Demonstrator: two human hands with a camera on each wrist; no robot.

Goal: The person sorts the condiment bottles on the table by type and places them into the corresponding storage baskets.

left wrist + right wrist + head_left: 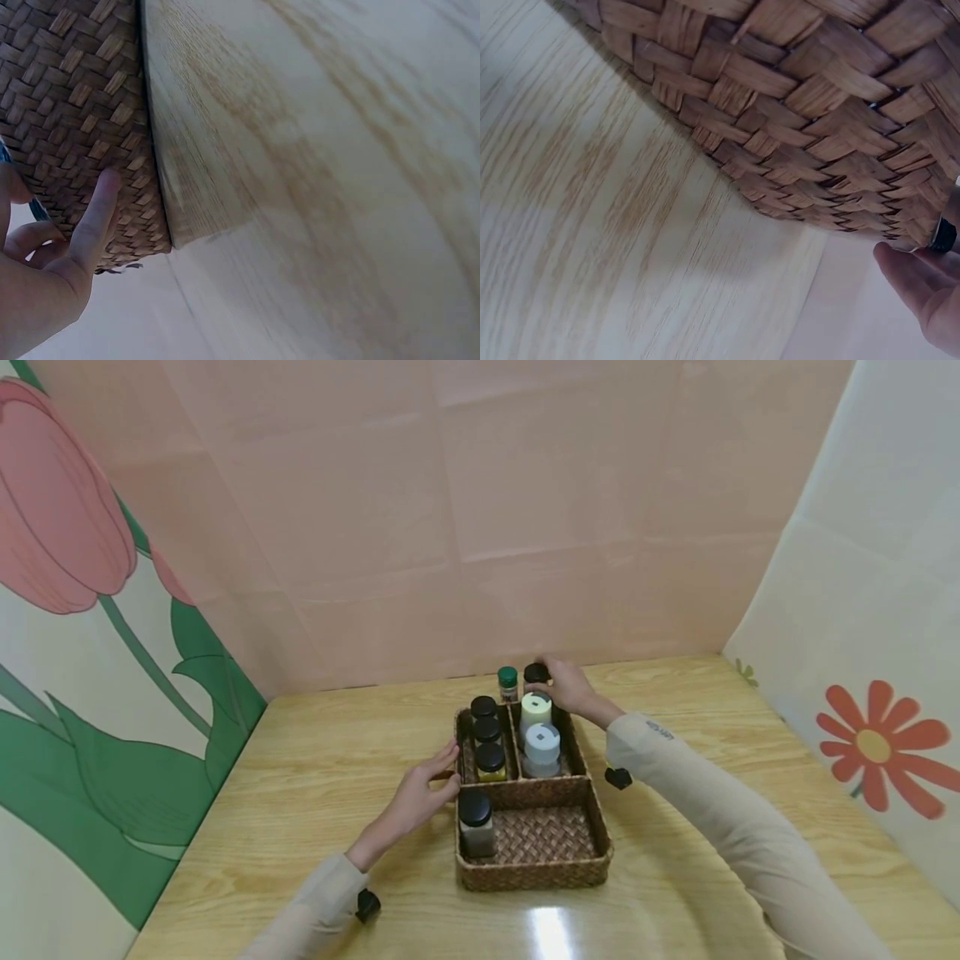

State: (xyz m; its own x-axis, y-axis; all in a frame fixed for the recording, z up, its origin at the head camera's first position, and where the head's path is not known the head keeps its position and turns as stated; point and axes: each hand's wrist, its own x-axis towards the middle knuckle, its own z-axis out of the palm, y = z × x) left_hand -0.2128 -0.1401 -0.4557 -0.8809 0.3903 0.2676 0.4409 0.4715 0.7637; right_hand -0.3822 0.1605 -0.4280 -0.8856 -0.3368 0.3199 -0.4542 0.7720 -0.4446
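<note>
A woven basket (534,876) with three compartments stands on the table. My left hand (422,795) rests against its left side; in the left wrist view a straight finger (100,214) lies on the woven outer wall. Behind the basket's back right corner, my right hand (570,687) grips a black-lidded jar (536,673) by its top. Just left of it stands a green-capped spice bottle (507,683). In the right wrist view the hand (930,296) is partly out of frame, with a dark lid edge (944,235) beside the fingers.
Three black-lidded jars (488,729) line the back left compartment. A yellow-topped container (536,707) and a white-topped container (542,745) stand in the back right one. Another black-lidded jar (476,822) is at the left of the front compartment. A pink backdrop (480,543) rises behind the table.
</note>
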